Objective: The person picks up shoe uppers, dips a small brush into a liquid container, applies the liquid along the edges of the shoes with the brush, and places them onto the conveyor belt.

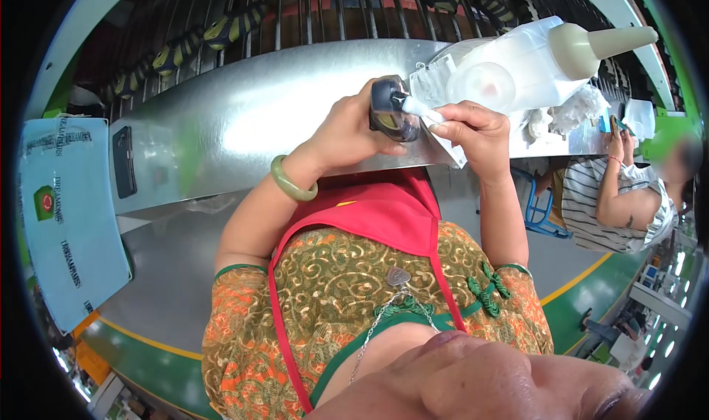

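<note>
My left hand point(351, 128), below a green bangle point(294, 178), is wrapped round a dark, glossy shoe point(393, 114) seen end-on, held just over the metal bench. Between the thumb and fingers of my right hand point(476, 131) is a small white cloth point(418, 108), whose tip touches the dark shoe's right side. Just beyond my right hand, a translucent squeeze bottle point(491, 66) with a beige cone nozzle lies on its side at the bench's back edge. The far side of the dark shoe is hidden.
The shiny metal bench point(221, 117) runs across in front of me, with a phone point(124, 162) at its left end. Behind it, yellow-and-black shoes point(235, 27) sit on a rack of metal rods. White wadding point(580, 110) lies to the right, near a seated person point(613, 198). Blue boxes point(70, 221) stand left.
</note>
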{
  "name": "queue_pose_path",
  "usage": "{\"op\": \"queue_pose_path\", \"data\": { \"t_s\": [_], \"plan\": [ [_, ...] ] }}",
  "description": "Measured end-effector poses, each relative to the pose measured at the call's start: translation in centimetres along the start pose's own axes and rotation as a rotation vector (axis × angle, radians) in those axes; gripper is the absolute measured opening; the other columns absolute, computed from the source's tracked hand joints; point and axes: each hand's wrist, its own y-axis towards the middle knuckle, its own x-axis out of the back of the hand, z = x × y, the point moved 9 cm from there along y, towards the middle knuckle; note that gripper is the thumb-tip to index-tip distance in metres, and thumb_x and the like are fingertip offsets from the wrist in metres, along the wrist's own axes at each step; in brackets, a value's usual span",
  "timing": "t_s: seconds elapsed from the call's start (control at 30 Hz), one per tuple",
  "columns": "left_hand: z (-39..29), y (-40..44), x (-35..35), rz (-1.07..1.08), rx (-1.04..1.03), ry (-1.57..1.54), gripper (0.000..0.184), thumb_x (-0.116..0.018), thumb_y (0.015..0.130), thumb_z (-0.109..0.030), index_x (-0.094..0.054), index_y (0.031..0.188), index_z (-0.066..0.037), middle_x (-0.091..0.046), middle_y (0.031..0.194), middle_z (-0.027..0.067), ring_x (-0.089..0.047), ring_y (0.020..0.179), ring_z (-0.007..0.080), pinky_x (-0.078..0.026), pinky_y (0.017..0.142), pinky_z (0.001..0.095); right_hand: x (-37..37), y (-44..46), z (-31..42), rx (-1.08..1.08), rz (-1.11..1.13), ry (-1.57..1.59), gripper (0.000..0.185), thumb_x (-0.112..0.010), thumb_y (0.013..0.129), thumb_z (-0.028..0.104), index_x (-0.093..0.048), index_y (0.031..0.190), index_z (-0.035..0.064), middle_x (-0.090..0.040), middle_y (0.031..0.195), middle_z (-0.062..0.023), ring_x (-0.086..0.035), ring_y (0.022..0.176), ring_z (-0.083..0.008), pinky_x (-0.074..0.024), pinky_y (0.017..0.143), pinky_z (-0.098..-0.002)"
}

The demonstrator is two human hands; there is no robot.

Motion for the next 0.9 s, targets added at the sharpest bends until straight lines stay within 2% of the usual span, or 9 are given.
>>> {"op": "queue_pose_path", "data": {
  "t_s": [0.13,0.23,0.37,0.47,0.57,0.73,0.8,0.83,0.9],
  "plan": [
    [-0.5,-0.1,-1.2,0.206,0.119,-0.157,0.073,-0.08,0.062,-0.006,-0.046,0.126,-0.002,-0.062,0.107,0.0087,-0.059,0.101,0.0184,-0.045,0.092,0.0323,0.2,0.5,0.2,0.052,-0.008,0.009,0.018,-0.074,0.071,-0.005,-0.071,0.088,-0.0022,-0.064,0.074,-0.0041,-0.053,0.06,-0.0059,-0.0401,0.051,-0.0183],
    [-1.2,-0.4,-1.5,0.261,0.126,-0.384,0.075,-0.08,0.062,-0.005,-0.045,0.128,-0.001,-0.059,0.113,0.0088,-0.058,0.103,0.0202,-0.043,0.094,0.0325,0.4,0.7,0.2,0.049,-0.009,-0.025,0.017,-0.074,0.071,-0.004,-0.071,0.087,-0.0025,-0.064,0.074,-0.0034,-0.052,0.059,-0.0057,-0.04,0.051,-0.0184],
    [-1.2,-0.6,-1.4,0.313,0.114,-0.4,0.073,-0.077,0.065,-0.004,-0.043,0.13,0.001,-0.057,0.116,0.0085,-0.057,0.104,0.0194,-0.043,0.095,0.0331,1.0,0.9,-0.4,-0.002,-0.006,-0.021,0.017,-0.074,0.071,-0.004,-0.071,0.088,-0.0027,-0.064,0.074,-0.0029,-0.052,0.059,-0.0054,-0.04,0.051,-0.0183],
    [-0.8,-1.1,-1.5,0.323,0.088,-0.62,0.074,-0.076,0.071,-0.012,-0.039,0.135,0.0,-0.057,0.116,0.009,-0.057,0.105,0.0182,-0.044,0.095,0.0329,1.2,0.8,-1.0,-0.046,-0.033,-0.038,0.017,-0.074,0.071,-0.004,-0.071,0.088,-0.0021,-0.063,0.073,-0.0023,-0.052,0.059,-0.0052,-0.0396,0.05,-0.0182],
    [0.3,-1.1,-1.1,0.205,0.014,-0.804,0.081,-0.073,0.078,-0.03,-0.032,0.14,0.002,-0.058,0.119,0.0119,-0.059,0.105,0.0176,-0.048,0.092,0.032,0.8,0.6,-0.9,-0.018,-0.007,-0.076,0.017,-0.074,0.072,-0.002,-0.072,0.088,-0.0003,-0.064,0.073,-0.0019,-0.053,0.06,-0.0048,-0.0396,0.051,-0.0175],
    [2.9,-1.0,-0.7,0.056,-0.03,-1.024,0.064,-0.059,0.09,-0.036,-0.037,0.135,0.004,-0.058,0.119,0.0133,-0.06,0.104,0.0181,-0.051,0.088,0.0312,-0.4,-0.5,-1.7,-0.121,0.026,-0.09,0.017,-0.074,0.076,0.004,-0.071,0.091,-0.0013,-0.065,0.073,-0.0028,-0.056,0.063,-0.0064,-0.0463,0.058,-0.021],
    [3.1,-0.9,-0.6,0.007,-0.05,-1.03,0.062,-0.055,0.092,-0.037,-0.038,0.135,0.004,-0.058,0.118,0.0122,-0.06,0.102,0.0173,-0.051,0.088,0.0303,-0.7,-0.9,-3.3,-0.404,0.105,0.1,0.017,-0.071,0.08,0.008,-0.07,0.094,-0.0016,-0.065,0.071,-0.0031,-0.056,0.061,-0.0058,-0.0459,0.057,-0.0201],
    [2.7,-0.9,-0.5,-0.027,-0.052,-1.002,0.061,-0.053,0.093,-0.038,-0.038,0.135,0.004,-0.058,0.116,0.011,-0.06,0.101,0.0164,-0.051,0.088,0.0295,-0.9,-0.8,-3.7,-0.407,0.103,0.102,0.017,-0.071,0.08,0.008,-0.07,0.094,-0.0016,-0.065,0.071,-0.0031,-0.056,0.061,-0.0058,-0.0459,0.057,-0.0201],
    [2.5,-0.9,-0.4,-0.046,-0.047,-0.992,0.061,-0.052,0.094,-0.039,-0.038,0.135,0.003,-0.058,0.115,0.0108,-0.061,0.101,0.0162,-0.051,0.087,0.0294,-0.7,-0.2,-3.9,-0.322,0.029,0.067,0.02,-0.068,0.084,0.013,-0.07,0.098,-0.0009,-0.064,0.066,-0.004,-0.049,0.051,-0.0024,-0.0355,0.045,-0.016]
  ]
}}
